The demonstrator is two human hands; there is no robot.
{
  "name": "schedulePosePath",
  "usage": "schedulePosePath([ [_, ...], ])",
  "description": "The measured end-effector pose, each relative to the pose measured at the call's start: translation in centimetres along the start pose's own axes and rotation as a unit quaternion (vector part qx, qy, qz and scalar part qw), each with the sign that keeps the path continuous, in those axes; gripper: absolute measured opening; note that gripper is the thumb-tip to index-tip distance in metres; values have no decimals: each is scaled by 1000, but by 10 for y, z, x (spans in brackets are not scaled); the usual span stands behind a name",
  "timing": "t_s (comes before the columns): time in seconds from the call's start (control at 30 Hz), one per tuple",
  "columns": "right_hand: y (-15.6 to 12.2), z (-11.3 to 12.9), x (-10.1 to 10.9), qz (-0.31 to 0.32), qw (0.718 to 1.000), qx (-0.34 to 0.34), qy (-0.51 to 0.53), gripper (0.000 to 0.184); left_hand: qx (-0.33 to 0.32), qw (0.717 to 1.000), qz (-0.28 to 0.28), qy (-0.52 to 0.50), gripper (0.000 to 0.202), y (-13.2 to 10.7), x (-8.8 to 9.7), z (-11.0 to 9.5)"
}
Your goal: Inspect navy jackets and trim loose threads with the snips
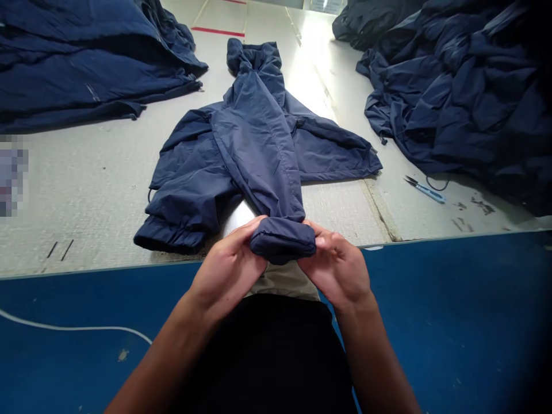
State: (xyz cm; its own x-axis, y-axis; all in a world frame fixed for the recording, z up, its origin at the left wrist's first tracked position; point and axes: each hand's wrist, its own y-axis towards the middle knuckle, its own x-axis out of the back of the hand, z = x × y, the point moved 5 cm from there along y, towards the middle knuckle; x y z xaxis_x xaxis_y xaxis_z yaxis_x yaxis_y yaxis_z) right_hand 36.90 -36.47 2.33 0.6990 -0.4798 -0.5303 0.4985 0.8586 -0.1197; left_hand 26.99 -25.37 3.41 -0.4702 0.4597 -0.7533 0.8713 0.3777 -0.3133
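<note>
A navy jacket point(259, 126) is spread on the table, its collar at the far end. One sleeve runs straight toward me, and its cuff point(282, 237) sticks out past the table's front edge. On the left side of this cuff, my left hand point(230, 261) grips the fabric, thumb on top. My right hand point(338, 261) pinches the opposite side with thumb and fingers. The cuff's opening faces me, and some fingertips are hidden behind it. To the left lies the other sleeve with a gathered cuff point(170, 233).
Navy garments are piled on the left point(86, 63) and on the right point(448, 86) of the pale table point(99, 190). Blue thread snips point(425, 190) lie at the right near dark scraps point(480, 204). A white cable point(77, 328) crosses the blue floor point(448, 322).
</note>
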Motion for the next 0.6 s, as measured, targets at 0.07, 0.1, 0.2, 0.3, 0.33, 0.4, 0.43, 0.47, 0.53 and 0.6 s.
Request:
schedulePosePath([
  [0.07,-5,3,-2,-2,985,77,-154,8,-9,1000,-4,-14,21,0,1,2],
  [0.1,-9,6,-4,-25,960,129,-249,9,-16,1000,2,-11,21,-1,2,2],
  [0.2,-21,13,-7,-145,837,255,-461,14,-67,995,56,49,23,-4,-1,4],
  [0.3,-25,8,-5,-206,806,245,-499,23,-145,969,101,172,24,-10,-2,5],
  [0.33,-25,5,-3,-209,819,221,-486,25,-164,958,108,209,24,-11,-1,6],
  [0.4,-26,1,4,-209,865,179,-419,22,-184,945,113,247,24,-13,1,7],
  [0.43,-26,0,7,-209,892,167,-364,18,-191,944,108,245,23,-14,3,7],
  [0.47,-26,0,11,-208,920,156,-293,15,-194,949,96,231,21,-14,4,7],
  [0.53,-25,0,17,-201,963,128,-127,10,-185,966,64,171,16,-12,8,7],
  [0.6,-22,-4,18,-180,981,71,27,8,-143,984,38,100,14,-10,10,11],
])
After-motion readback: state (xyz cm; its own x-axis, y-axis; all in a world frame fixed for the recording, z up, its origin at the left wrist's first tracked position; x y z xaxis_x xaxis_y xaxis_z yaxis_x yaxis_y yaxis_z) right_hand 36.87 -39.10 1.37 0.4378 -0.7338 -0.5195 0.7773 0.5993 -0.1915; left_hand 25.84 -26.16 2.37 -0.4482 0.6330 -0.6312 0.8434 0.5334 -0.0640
